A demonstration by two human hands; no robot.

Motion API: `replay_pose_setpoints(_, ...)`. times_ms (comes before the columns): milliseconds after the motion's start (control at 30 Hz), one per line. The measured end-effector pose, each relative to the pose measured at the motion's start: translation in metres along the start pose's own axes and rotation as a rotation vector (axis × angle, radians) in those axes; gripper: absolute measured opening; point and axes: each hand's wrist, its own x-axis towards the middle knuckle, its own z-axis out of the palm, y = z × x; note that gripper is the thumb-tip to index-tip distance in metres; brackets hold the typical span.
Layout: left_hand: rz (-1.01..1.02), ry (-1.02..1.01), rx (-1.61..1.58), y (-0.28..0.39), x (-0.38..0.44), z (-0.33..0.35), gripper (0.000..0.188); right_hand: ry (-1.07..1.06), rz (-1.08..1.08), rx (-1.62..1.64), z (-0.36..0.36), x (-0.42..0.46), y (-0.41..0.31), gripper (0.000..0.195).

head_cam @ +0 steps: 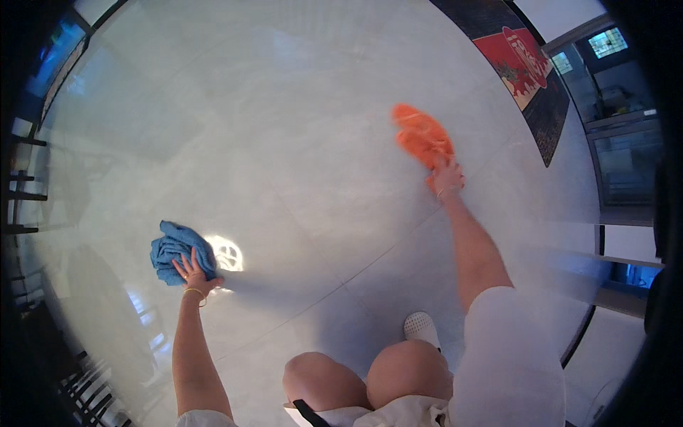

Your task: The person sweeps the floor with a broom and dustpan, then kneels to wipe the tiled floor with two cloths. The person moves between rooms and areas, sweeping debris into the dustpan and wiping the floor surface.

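Note:
My left hand (194, 273) lies with its fingers spread on the near right edge of a folded blue towel (179, 245). The towel sits bunched in thick folds on the glossy pale floor (299, 176). Farther out and to the right, my right hand (448, 175) grips an orange cloth (424, 133) by its near end. The rest of that cloth stretches flat over the floor, away from me and to the left. Motion blur softens the cloth and the right hand's fingers, and the palm is hidden.
My bent knees (408, 368) and a white perforated shoe (421, 326) are close in front. A dark and red doormat (549, 125) lies at the upper right beside a glass-fronted door (621, 160). Dark chair legs (90, 392) stand along the left rim.

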Motion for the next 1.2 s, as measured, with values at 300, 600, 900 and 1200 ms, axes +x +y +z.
replay_pose_setpoints(300, -0.041, 0.185, 0.011, 0.001, 0.000, 0.001, 0.107, -0.525, -0.810, 0.362, -0.096, -0.179, -0.110, 0.032)
replay_pose_setpoints(600, 0.114, 0.365, -0.176, 0.190, -0.030, 0.064, 0.087, -0.294, -0.158, 0.274, -0.010, -0.028, 0.104, 0.022)
replay_pose_setpoints(900, 0.032, -0.071, -0.163, 0.324, -0.041, 0.018, 0.101, -0.076, 0.042, 0.984, 0.032, 0.049, 0.060, 0.033)
replay_pose_setpoints(1200, 0.073, -0.121, -0.116, 0.309, -0.042, 0.031, 0.093, -0.072, -0.614, 0.479, 0.040, 0.040, -0.084, 0.025)
